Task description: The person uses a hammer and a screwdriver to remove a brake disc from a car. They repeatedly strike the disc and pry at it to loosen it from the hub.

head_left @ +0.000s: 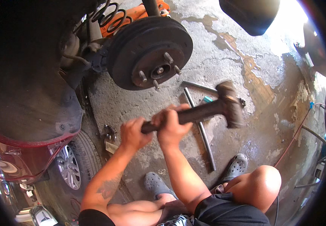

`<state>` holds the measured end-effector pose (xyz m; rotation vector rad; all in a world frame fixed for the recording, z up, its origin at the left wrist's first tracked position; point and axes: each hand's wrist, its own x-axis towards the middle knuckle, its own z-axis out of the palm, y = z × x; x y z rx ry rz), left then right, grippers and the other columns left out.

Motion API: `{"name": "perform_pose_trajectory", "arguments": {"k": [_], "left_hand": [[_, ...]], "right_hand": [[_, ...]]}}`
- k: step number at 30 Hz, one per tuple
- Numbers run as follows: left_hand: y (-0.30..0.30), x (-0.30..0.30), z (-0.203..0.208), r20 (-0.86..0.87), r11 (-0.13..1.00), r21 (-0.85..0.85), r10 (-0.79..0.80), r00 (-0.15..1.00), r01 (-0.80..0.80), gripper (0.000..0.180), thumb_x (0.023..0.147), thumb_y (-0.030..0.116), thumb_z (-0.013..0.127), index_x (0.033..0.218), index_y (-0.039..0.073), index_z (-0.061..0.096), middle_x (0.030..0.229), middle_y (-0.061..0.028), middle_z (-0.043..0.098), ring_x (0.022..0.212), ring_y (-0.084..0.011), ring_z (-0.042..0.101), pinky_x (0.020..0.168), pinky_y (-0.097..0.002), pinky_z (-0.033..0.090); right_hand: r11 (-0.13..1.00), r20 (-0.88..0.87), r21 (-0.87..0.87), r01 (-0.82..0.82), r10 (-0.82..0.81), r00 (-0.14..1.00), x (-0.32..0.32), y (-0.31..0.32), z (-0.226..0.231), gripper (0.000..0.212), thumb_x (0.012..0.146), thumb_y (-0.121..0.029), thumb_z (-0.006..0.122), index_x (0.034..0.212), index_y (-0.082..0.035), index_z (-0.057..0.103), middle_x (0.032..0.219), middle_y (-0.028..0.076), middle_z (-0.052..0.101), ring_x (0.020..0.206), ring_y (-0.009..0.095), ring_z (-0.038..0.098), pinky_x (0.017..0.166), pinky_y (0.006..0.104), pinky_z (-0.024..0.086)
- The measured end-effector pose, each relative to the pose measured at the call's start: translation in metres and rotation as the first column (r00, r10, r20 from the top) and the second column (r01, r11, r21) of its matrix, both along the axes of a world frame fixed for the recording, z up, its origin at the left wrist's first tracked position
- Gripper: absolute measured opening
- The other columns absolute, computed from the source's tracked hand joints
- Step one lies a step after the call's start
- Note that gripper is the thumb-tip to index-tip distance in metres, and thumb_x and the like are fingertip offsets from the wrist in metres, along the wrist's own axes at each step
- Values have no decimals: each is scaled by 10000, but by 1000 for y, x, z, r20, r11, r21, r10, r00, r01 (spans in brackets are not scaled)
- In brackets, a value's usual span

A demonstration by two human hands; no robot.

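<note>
A sledgehammer (208, 109) with a dark, worn head is held up across the middle of the view, its head to the right and slightly blurred. My right hand (170, 126) wraps around the handle. At the handle's butt end, my left hand (134, 135) is closed on it. Beyond my hands, a rusty brake drum (148, 49) with bare wheel studs is mounted on the raised car. The hammer head is to the right of the drum, apart from it.
Metal bars (204, 141) lie on the concrete floor below the hammer. Small dark parts, perhaps lug nuts (110, 132), sit left of my hands. A removed wheel (69, 165) lies under the red bumper (23, 158). An orange jack (132, 15) stands behind the drum. A hose (293, 139) runs at right.
</note>
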<state>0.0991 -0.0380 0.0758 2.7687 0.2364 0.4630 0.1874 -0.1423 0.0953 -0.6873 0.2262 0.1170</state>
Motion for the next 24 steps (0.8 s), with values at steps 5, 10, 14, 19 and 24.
{"name": "perform_pose_trajectory", "arguments": {"k": [5, 10, 14, 19, 24], "left_hand": [[-4, -6, -4, -299, 961, -167, 163, 940, -220, 232, 780, 225, 743, 854, 25, 653, 757, -226, 673, 787, -461, 665, 642, -499, 518], [-17, -4, -7, -82, 991, -99, -97, 992, 88, 234, 778, 216, 757, 858, 24, 650, 746, -218, 668, 762, -475, 652, 631, -500, 516], [7, 3, -4, -126, 993, -113, -35, 991, 21, 219, 800, 196, 756, 822, 15, 636, 684, -208, 650, 682, -429, 673, 599, -468, 507], [-12, -5, -28, -148, 955, -270, 84, 985, -122, 253, 833, 195, 750, 748, 10, 598, 627, -201, 632, 629, -386, 690, 565, -438, 492], [-19, -7, -35, -248, 969, -243, -18, 969, -44, 289, 828, 253, 776, 763, 24, 613, 643, -202, 638, 663, -431, 670, 585, -468, 503]], "right_hand": [[979, -170, -88, -182, 165, 971, 12, 17, -28, 206, 843, -38, 649, 711, -13, 494, 560, 78, 569, 410, 197, 569, 398, 348, 465], [969, -44, 215, 122, -115, 992, -20, -25, -30, 159, 867, 17, 592, 741, -30, 507, 610, 81, 568, 456, 161, 554, 440, 328, 477], [830, 28, -554, 68, -63, 998, -1, 9, -15, 90, 813, -34, 643, 813, 12, 566, 625, 71, 567, 551, 160, 593, 513, 335, 493], [963, -68, -210, -170, 159, 985, 20, 11, -48, 150, 784, -60, 666, 764, 22, 543, 607, 62, 605, 507, 169, 611, 455, 353, 485], [991, -147, -95, -96, 81, 986, -4, -12, -71, 199, 846, -54, 663, 717, -19, 514, 568, 56, 582, 451, 175, 598, 430, 328, 494]]}}
